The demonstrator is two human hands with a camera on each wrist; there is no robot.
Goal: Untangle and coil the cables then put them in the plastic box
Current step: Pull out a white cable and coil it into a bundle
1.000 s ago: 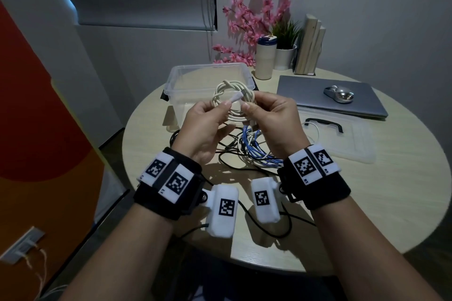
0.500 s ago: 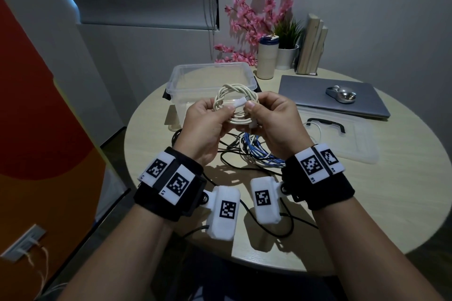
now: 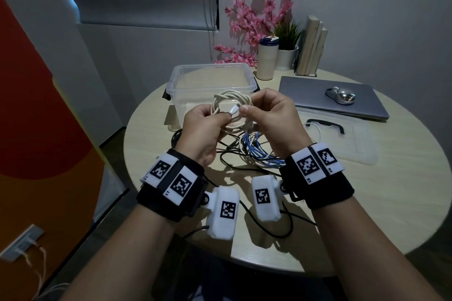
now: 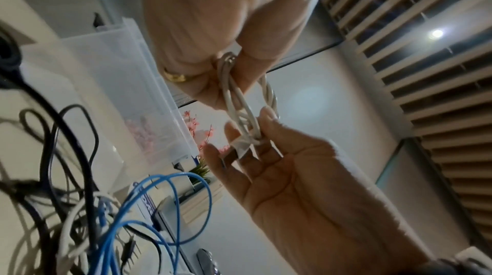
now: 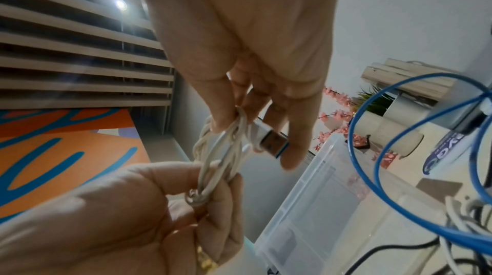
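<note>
Both hands hold a coiled white cable [image 3: 231,94] in the air just in front of the clear plastic box [image 3: 195,91]. My left hand [image 3: 220,117] pinches the coil's left side between thumb and fingers [image 5: 213,195]. On the coil's right side my right hand [image 3: 245,111] grips the strands and the cable's end. The right wrist view shows a metal USB plug [image 5: 271,139] with a blue tip under those fingers. A tangle of blue cable [image 3: 254,154], black cable [image 3: 227,151] and white cable lies on the table beneath the hands.
The round table [image 3: 367,198] carries the box's lid [image 3: 342,142] with a black handle to the right. Behind it lie a closed laptop [image 3: 305,90] and a silver mouse [image 3: 340,96]. A tumbler [image 3: 267,61], a potted plant, books and pink flowers stand at the back.
My right hand has brought the cable's end plug from the top of the coil down across its middle. Both hands stay in about the same place.
</note>
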